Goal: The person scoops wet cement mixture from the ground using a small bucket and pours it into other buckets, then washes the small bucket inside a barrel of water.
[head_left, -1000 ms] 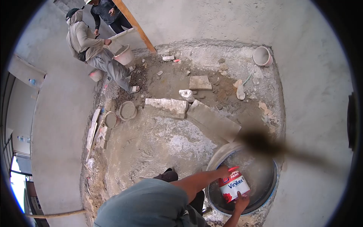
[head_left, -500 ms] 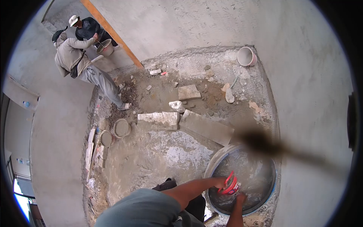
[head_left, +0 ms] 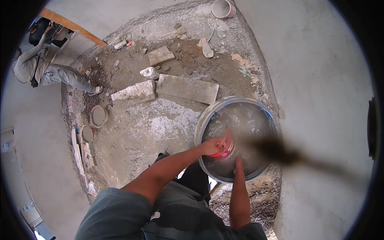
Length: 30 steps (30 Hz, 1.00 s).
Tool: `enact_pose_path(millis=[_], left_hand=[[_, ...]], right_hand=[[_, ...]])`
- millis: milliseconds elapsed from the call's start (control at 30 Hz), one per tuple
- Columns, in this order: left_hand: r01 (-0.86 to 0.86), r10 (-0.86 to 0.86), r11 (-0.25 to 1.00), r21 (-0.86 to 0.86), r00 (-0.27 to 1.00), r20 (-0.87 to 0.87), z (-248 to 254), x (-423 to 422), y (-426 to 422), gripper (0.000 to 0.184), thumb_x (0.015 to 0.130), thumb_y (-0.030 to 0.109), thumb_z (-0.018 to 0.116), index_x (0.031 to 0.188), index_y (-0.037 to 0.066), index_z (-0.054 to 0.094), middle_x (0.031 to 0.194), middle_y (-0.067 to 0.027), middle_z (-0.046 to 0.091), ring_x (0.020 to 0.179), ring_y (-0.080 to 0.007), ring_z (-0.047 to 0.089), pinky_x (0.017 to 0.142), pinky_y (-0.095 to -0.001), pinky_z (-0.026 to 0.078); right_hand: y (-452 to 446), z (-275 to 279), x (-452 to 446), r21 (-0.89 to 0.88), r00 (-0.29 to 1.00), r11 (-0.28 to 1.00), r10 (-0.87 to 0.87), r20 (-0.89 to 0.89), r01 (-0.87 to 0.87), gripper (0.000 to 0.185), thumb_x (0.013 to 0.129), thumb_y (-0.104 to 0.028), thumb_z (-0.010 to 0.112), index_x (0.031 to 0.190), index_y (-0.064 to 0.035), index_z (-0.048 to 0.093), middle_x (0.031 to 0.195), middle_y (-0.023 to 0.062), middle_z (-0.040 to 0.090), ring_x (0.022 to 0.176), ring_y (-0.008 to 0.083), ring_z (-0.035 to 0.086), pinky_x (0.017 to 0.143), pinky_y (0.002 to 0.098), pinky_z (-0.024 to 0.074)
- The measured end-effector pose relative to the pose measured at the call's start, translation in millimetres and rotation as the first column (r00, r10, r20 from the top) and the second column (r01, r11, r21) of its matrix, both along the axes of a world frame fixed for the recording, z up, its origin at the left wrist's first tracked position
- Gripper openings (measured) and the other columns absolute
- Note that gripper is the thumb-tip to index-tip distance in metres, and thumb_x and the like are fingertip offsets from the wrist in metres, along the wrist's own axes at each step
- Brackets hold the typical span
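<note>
Over the large round tub [head_left: 202,116] of grey liquid, a small red bucket [head_left: 225,153] with white lettering hangs tilted. My left hand [head_left: 211,147] is closed around its red handle. My right hand [head_left: 239,163] is just right of the bucket, low over the near part of the tub. Blur hides its fingers, and I cannot tell whether it touches the bucket. Ripples and light streaks show on the grey liquid [head_left: 252,120].
A concrete slab [head_left: 188,88] and broken blocks [head_left: 134,93] lie beyond the tub. Two mortar-filled buckets [head_left: 98,116] stand left; a pale bucket [head_left: 222,9] is far back. Another person [head_left: 64,76] stands upper left beside a second person. A dark blurred object [head_left: 276,150] blocks part of the view.
My view has tilted down and shifted right, so the room appears farther up and left. The red bucket is still in my left hand over the tub, with my right hand close by.
</note>
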<state>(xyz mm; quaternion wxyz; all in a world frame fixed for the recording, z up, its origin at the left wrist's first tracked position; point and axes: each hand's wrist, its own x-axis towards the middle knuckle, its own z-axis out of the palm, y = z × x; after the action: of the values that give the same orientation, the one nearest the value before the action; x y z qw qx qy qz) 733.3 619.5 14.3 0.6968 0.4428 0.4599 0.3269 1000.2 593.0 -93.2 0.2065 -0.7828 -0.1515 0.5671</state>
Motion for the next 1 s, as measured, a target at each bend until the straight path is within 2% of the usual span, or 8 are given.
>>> enact_pose_path(millis=[167, 233, 400, 500, 600, 700, 933, 1000], left_hand=[[-0.004, 0.015, 0.997, 0.074, 0.989, -0.148, 31.9, -3.3, -12.7, 0.024, 0.088, 0.008, 0.065, 0.110, 0.003, 0.059, 0.099, -0.0056, 0.065, 0.095, -0.0126, 0.060, 0.088, -0.0319, 0.048], [-0.018, 0.031, 0.998, 0.065, 0.979, -0.199, 47.8, -6.2, -18.6, 0.028, 0.088, 0.008, 0.065, 0.115, 0.004, 0.058, 0.103, -0.0070, 0.066, 0.097, -0.0142, 0.060, 0.090, -0.0328, 0.048], [-0.057, 0.065, 0.997, 0.045, 0.980, -0.188, 18.7, 1.3, -38.0, 0.046, 0.079, 0.026, 0.075, 0.114, 0.001, 0.059, 0.103, -0.0190, 0.066, 0.097, -0.0305, 0.065, 0.089, -0.0389, 0.050], [0.058, -0.079, 0.993, -0.100, 0.971, -0.227, 34.9, -0.3, -34.7, 0.040, 0.081, 0.026, 0.075, 0.108, 0.001, 0.060, 0.096, -0.0157, 0.067, 0.088, -0.0243, 0.065, 0.081, -0.0355, 0.051], [-0.054, 0.066, 0.985, -0.163, 0.996, 0.066, 27.7, 15.0, -38.5, 0.028, 0.086, 0.022, 0.073, 0.101, 0.002, 0.060, 0.090, -0.0106, 0.066, 0.081, -0.0166, 0.063, 0.074, -0.0318, 0.050], [-0.016, 0.014, 1.000, 0.009, 0.990, 0.142, 60.7, 22.9, -29.4, 0.022, 0.090, 0.017, 0.070, 0.103, 0.003, 0.059, 0.090, -0.0072, 0.066, 0.081, -0.0118, 0.061, 0.071, -0.0295, 0.050], [-0.038, 0.041, 0.999, -0.018, 0.974, 0.224, 70.5, 29.4, -12.3, 0.018, 0.093, 0.003, 0.060, 0.111, 0.005, 0.056, 0.102, -0.0028, 0.066, 0.094, -0.0123, 0.063, 0.089, -0.0301, 0.050], [-0.133, 0.131, 0.991, -0.019, 0.923, 0.362, 97.9, 22.9, -6.2, 0.014, 0.094, 0.003, 0.059, 0.108, 0.005, 0.056, 0.101, -0.0030, 0.066, 0.095, -0.0126, 0.063, 0.090, -0.0307, 0.049]], right_hand=[[20.9, 125.3, -28.1, 0.001, 0.995, 0.995, 0.096, 0.023, -0.096, 0.052, 0.086, -0.042, 0.068, 0.115, 0.0006, 0.062, 0.105, 0.0106, 0.064, 0.090, 0.0217, 0.059, 0.074, 0.0377, 0.0506], [19.4, 121.5, -15.0, -0.029, 0.990, 0.991, 0.129, 0.061, -0.128, 0.040, 0.082, -0.036, 0.076, 0.099, -0.0026, 0.063, 0.088, 0.0067, 0.062, 0.073, 0.0153, 0.056, 0.057, 0.0311, 0.0478], [9.9, 142.8, -4.0, 0.241, 0.918, 0.917, 0.235, 0.319, -0.318, 0.036, 0.076, -0.026, 0.083, 0.086, -0.0001, 0.059, 0.077, 0.0070, 0.060, 0.065, 0.0131, 0.054, 0.059, 0.0284, 0.0459], [10.8, 179.2, -11.1, 0.380, 0.839, 0.802, 0.254, 0.481, -0.461, 0.035, 0.075, -0.021, 0.084, 0.081, -0.0003, 0.057, 0.072, 0.0052, 0.058, 0.061, 0.0107, 0.052, 0.059, 0.0264, 0.0445], [27.3, 246.2, -38.3, 0.405, 0.805, 0.749, 0.280, 0.524, -0.524, 0.032, 0.076, -0.016, 0.083, 0.078, -0.0020, 0.055, 0.068, 0.0025, 0.057, 0.059, 0.0096, 0.051, 0.057, 0.0268, 0.0442], [36.0, 304.5, -65.0, 0.416, 0.675, 0.616, 0.268, 0.688, -0.669, 0.029, 0.076, -0.014, 0.082, 0.078, -0.0037, 0.055, 0.064, 0.0023, 0.056, 0.055, 0.0117, 0.052, 0.053, 0.0294, 0.0438], [33.0, 379.2, -106.1, 0.306, 0.351, 0.246, 0.165, 0.922, -0.920, 0.026, 0.078, -0.017, 0.078, 0.080, -0.0051, 0.056, 0.067, 0.0088, 0.057, 0.062, 0.0261, 0.060, 0.058, 0.0378, 0.0479], [30.2, 371.6, -103.3, 0.361, 0.427, 0.279, 0.233, 0.874, -0.890, 0.024, 0.079, -0.015, 0.077, 0.082, -0.0052, 0.056, 0.070, 0.0093, 0.059, 0.063, 0.0256, 0.060, 0.058, 0.0367, 0.0481]])
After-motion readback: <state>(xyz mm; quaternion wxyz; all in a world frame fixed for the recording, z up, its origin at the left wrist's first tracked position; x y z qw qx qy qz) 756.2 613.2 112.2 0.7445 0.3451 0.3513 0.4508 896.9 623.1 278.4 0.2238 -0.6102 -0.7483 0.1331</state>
